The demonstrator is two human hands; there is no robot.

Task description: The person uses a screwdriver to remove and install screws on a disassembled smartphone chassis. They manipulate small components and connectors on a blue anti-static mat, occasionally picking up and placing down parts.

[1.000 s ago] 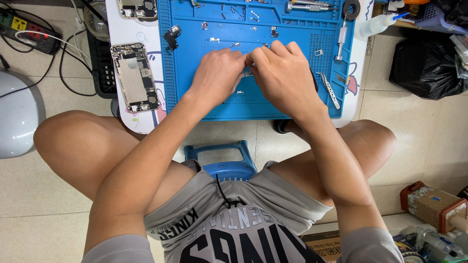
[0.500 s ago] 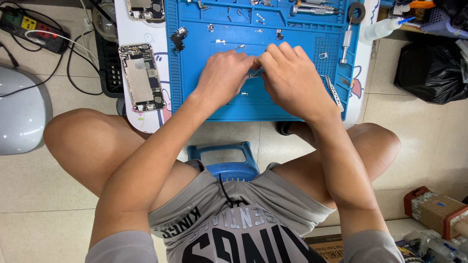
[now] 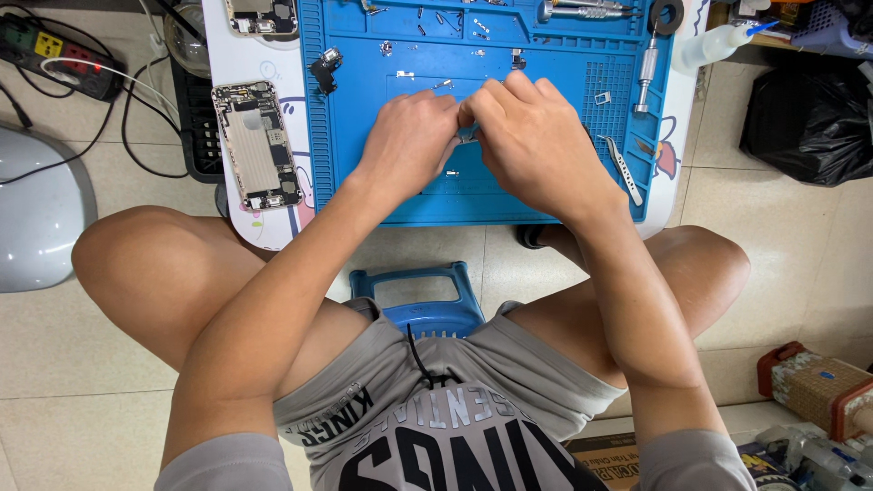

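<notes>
Pinching a small metal part (image 3: pixel 466 135) between both sets of fingertips, the person works just above the centre of the blue repair mat (image 3: pixel 546 195). The left hand (image 3: pixel 411 141) and right hand (image 3: pixel 536 145) are both closed on it, touching each other. Steady work likely calls for wrists resting on the mat. Tweezers (image 3: pixel 626 169) lie to the right; an opened phone (image 3: pixel 257 144) lies to the left.
</notes>
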